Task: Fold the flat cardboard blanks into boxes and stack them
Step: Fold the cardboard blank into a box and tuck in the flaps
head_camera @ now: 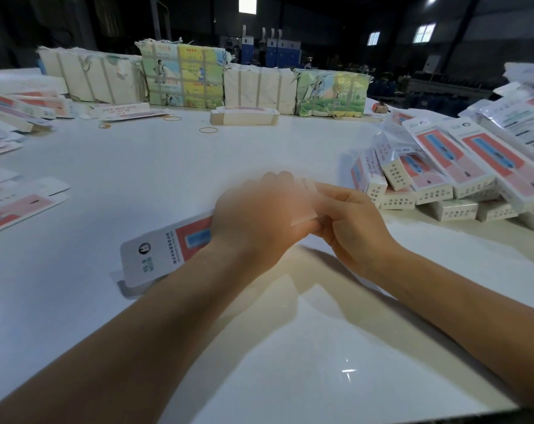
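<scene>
The box (167, 249) we're working on sits just above the white desk (137, 166), right in the middle in front of us. Its long axis runs from lower left up toward the right; the rounded white flap end with the little logo points at our left side, and the red and blue printed panel faces up. The far end is hidden under our hands.

Our left hand (256, 221) is wrapped over the middle of the box, fingers curled around it, though it's pretty blurry so we can't tell exactly how each finger sits. Our right hand (348, 221) is closed narrow on the box's right end, fingertips pinching a pale flap (305, 206) that's also smeared by blur.

Off to the right there's a heap of finished boxes (443, 179), lying at mixed angles and close to our right hand. On the left edge of the desk lie flat blanks (15, 206), well apart from us. Toward the back there's a small stack of blanks (244, 116), a few rubber bands (208, 130), and behind those a row of wrapped bundles (183, 76).

Between us and that back row is a wide open stretch of desk, and the near side under our forearms is bare too.
</scene>
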Demonstrator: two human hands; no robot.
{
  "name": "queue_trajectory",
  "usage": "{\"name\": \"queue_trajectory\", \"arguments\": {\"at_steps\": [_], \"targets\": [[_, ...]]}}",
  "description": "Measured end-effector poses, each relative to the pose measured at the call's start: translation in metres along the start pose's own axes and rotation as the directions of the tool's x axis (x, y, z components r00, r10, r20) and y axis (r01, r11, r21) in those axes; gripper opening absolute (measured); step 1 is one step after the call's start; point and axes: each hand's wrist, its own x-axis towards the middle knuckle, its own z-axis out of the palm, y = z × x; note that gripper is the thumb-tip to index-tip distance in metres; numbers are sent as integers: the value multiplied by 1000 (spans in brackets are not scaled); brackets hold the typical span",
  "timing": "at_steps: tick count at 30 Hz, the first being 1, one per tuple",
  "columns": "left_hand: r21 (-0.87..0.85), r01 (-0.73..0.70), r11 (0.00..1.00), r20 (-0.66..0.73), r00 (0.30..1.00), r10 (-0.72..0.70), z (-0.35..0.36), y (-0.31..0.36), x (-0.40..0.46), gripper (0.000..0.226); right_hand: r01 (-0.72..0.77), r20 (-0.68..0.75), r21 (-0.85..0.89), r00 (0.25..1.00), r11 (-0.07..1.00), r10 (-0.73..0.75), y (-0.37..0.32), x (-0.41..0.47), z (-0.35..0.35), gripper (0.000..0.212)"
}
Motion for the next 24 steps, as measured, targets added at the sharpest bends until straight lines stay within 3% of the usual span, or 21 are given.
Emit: {"name": "queue_trajectory", "arguments": {"at_steps": [6, 12, 18, 21, 24], "targets": [[17, -52, 998, -45, 998, 53, -10, 2, 0, 59, 12, -25, -58, 1000, 998, -14, -4, -2, 0, 34], [62, -147, 987, -68, 986, 151, -9, 5, -1, 58, -5, -105, -263, 994, 965, -23, -3, -4, 2, 26], [101, -142, 985, -4, 990, 144, -6, 14, -3, 45, 36, -128, -417, 987, 908, -98, -1, -7, 11, 19], [101, -73, 992, -69, 994, 80, -7, 13, -3, 38, 74, -118, -470, 982, 879, -145, 0, -8, 13, 12], [31, -51, 998, 65, 997, 49, -7, 19, -1, 28, 135, -90, -577, 970, 805, -227, 3, -11, 15, 11]]}}
